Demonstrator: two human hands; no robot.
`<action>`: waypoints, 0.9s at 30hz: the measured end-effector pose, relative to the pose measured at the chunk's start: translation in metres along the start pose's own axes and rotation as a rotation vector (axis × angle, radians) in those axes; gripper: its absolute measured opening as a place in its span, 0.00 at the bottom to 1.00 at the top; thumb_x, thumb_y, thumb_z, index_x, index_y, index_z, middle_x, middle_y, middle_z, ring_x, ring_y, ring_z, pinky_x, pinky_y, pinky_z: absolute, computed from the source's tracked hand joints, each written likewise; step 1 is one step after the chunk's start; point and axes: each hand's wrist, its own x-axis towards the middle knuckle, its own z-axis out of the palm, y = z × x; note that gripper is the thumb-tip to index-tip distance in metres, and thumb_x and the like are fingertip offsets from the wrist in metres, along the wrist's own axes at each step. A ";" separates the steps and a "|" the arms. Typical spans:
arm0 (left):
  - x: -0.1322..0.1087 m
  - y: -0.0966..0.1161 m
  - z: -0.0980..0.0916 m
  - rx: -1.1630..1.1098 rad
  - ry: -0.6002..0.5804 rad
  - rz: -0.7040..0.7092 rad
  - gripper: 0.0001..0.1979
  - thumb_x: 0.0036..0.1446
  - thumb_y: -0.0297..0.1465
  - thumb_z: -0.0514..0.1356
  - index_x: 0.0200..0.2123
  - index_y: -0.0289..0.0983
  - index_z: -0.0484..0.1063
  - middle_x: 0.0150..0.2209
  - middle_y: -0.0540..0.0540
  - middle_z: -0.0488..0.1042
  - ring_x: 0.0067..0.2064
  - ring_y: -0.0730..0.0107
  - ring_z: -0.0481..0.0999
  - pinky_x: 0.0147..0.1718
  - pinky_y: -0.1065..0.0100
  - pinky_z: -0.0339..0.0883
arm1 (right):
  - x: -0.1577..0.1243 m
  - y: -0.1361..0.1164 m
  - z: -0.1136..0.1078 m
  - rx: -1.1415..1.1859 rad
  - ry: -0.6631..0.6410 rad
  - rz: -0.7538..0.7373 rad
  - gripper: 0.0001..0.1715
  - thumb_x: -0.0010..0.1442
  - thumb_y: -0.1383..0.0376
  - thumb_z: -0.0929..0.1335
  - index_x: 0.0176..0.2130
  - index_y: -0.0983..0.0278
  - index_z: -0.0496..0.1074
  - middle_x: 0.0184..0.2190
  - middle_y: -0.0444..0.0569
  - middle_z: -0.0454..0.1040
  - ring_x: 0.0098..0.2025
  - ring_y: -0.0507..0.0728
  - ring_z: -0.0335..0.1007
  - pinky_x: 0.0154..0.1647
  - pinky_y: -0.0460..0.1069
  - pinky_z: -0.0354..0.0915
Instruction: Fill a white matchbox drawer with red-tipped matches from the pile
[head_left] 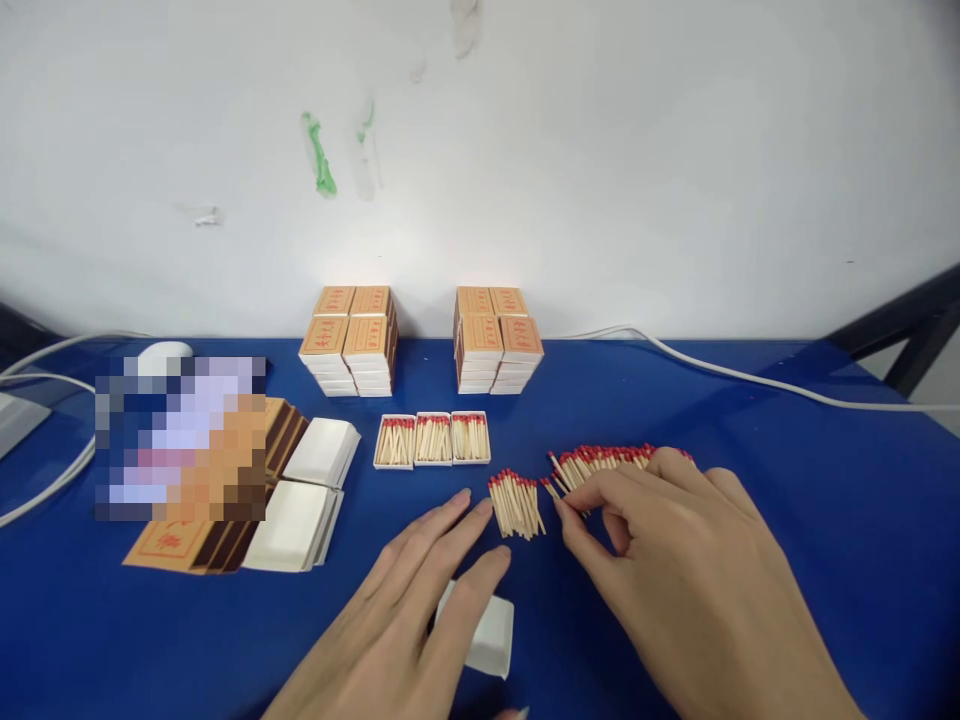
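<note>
My right hand (667, 560) pinches matches (551, 488) between thumb and forefinger; how many is hard to make out. Partly behind that hand lies a long heap of red-tipped matches (600, 458). A smaller bunch of matches (516, 505) rests on the table between my two hands, heads pointing away from me. My left hand (420, 590) is open with its fingers stretched out, the fingertips just left of this bunch. Below its thumb and partly hidden by it is a white matchbox tray (491, 635). Three trays filled with matches (433, 440) stand side by side farther back.
Two stacks of closed matchboxes, a left stack (349, 340) and a right stack (499, 340), stand near the wall. At left lie piled white trays (292, 525) and orange matchbox sleeves (176, 540), beside a blurred patch. A white cable (720, 375) runs along the back right.
</note>
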 end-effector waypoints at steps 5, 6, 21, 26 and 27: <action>0.001 0.000 0.000 0.009 -0.003 0.012 0.29 0.77 0.43 0.55 0.72 0.32 0.65 0.77 0.36 0.62 0.78 0.47 0.60 0.58 0.44 0.80 | -0.001 0.000 0.000 0.034 -0.013 0.011 0.15 0.65 0.70 0.66 0.27 0.58 0.69 0.22 0.44 0.71 0.31 0.62 0.66 0.39 0.57 0.52; -0.001 0.000 0.001 0.007 0.001 0.004 0.29 0.77 0.43 0.54 0.72 0.32 0.65 0.78 0.36 0.60 0.79 0.47 0.58 0.60 0.45 0.78 | -0.001 0.000 0.000 0.045 -0.015 0.018 0.15 0.65 0.70 0.66 0.27 0.58 0.69 0.22 0.44 0.71 0.31 0.62 0.66 0.39 0.57 0.53; -0.001 0.002 -0.004 -0.038 -0.048 -0.023 0.32 0.74 0.40 0.59 0.75 0.33 0.60 0.79 0.36 0.56 0.80 0.47 0.57 0.67 0.45 0.72 | 0.013 -0.018 -0.002 0.392 -0.167 0.328 0.17 0.62 0.61 0.76 0.23 0.55 0.76 0.17 0.38 0.69 0.25 0.55 0.67 0.30 0.53 0.59; 0.000 0.001 -0.006 0.012 -0.081 -0.011 0.34 0.73 0.41 0.61 0.75 0.33 0.61 0.79 0.36 0.57 0.78 0.45 0.60 0.64 0.45 0.75 | 0.015 -0.019 -0.002 0.355 -0.141 0.338 0.14 0.65 0.60 0.75 0.26 0.54 0.77 0.17 0.37 0.67 0.27 0.56 0.67 0.37 0.56 0.61; 0.000 0.001 -0.007 0.016 -0.075 -0.005 0.34 0.72 0.41 0.62 0.75 0.32 0.61 0.78 0.36 0.58 0.78 0.45 0.61 0.64 0.45 0.76 | 0.015 -0.017 -0.003 0.356 -0.132 0.342 0.12 0.65 0.60 0.75 0.28 0.53 0.78 0.17 0.37 0.67 0.27 0.57 0.68 0.37 0.56 0.61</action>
